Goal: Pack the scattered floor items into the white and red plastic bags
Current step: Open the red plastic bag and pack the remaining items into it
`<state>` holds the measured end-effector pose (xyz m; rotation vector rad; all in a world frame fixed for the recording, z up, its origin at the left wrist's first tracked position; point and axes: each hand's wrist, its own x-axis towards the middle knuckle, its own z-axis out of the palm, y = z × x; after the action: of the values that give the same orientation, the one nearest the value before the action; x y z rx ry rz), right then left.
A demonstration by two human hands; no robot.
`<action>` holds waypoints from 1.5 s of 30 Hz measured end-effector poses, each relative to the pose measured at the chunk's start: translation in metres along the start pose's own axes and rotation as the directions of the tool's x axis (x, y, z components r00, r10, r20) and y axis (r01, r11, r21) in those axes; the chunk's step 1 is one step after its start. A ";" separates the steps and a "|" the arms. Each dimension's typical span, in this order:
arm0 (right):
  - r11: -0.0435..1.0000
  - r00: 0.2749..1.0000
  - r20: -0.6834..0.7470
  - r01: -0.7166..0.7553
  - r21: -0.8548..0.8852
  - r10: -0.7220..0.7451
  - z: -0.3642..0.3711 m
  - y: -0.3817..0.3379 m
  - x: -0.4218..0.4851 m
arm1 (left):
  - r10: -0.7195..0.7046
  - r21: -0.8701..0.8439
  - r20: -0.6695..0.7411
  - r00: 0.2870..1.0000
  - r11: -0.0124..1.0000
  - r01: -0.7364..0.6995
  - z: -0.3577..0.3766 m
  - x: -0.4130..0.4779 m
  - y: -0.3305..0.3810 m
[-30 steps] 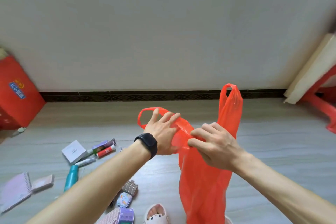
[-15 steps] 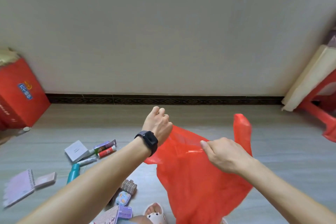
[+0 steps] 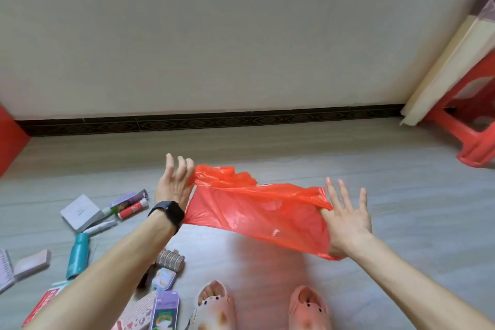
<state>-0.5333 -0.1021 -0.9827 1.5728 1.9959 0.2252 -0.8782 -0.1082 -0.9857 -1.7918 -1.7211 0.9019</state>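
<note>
Between the two hands, at the middle of the head view, the red bag (image 3: 257,211) is stretched wide above the floor (image 3: 401,209). The left hand (image 3: 174,187) and the right hand (image 3: 348,218) both have straight, spread fingers and hold the plastic taut at its two ends; neither one grips an item. I judge that the packing has hardly begun: the bag looks empty, while the white box (image 3: 80,213), the teal bottle (image 3: 77,254), the red tube (image 3: 133,208) and the notebook (image 3: 4,270) lie at the lower left. No white bag is visible.
</note>
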 end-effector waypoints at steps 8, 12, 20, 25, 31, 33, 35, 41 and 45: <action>0.974 0.987 0.022 0.156 0.161 -0.162 0.044 -0.020 0.055 | 0.300 -0.361 -0.180 0.937 0.866 -0.346 -0.005 0.016 0.063; 0.955 0.939 -0.318 0.203 0.214 -0.128 0.063 -0.036 0.075 | 0.391 -0.289 -0.658 0.644 0.658 -0.695 -0.031 0.019 0.142; 0.937 0.865 -0.406 0.345 0.056 -0.294 0.130 -0.035 0.132 | 0.382 -0.575 -0.259 0.887 0.677 -0.460 -0.010 0.126 0.219; 0.980 0.957 -0.223 0.198 0.026 -0.188 0.145 -0.012 0.174 | 0.556 -0.569 0.145 0.819 0.724 -0.390 0.036 0.150 0.217; 0.993 0.999 -0.049 -0.018 0.121 0.024 0.121 0.004 0.192 | 0.628 -0.686 0.164 0.761 0.627 -0.369 0.103 0.118 0.212; 0.975 0.980 -0.186 -0.027 0.218 0.069 0.114 -0.004 0.185 | 0.670 -0.745 0.185 0.719 0.572 -0.342 0.104 0.102 0.212; 0.963 0.944 -0.318 -0.003 0.269 0.092 0.111 -0.014 0.176 | 0.701 -0.750 0.184 0.688 0.553 -0.363 0.090 0.081 0.206; 0.946 0.943 -0.332 0.076 0.314 0.034 0.076 -0.026 0.133 | 0.467 -0.589 -0.392 0.793 0.534 -0.606 0.036 0.040 0.169; 0.775 0.990 -0.077 0.142 0.616 -0.120 0.045 -0.028 0.096 | 0.372 -0.500 -0.428 0.824 0.662 -0.559 0.018 0.047 0.143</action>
<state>-0.5456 -0.0303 -1.0644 1.7941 2.3374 -0.5295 -0.7967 -0.0748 -1.1096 -2.7374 -1.4528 0.1981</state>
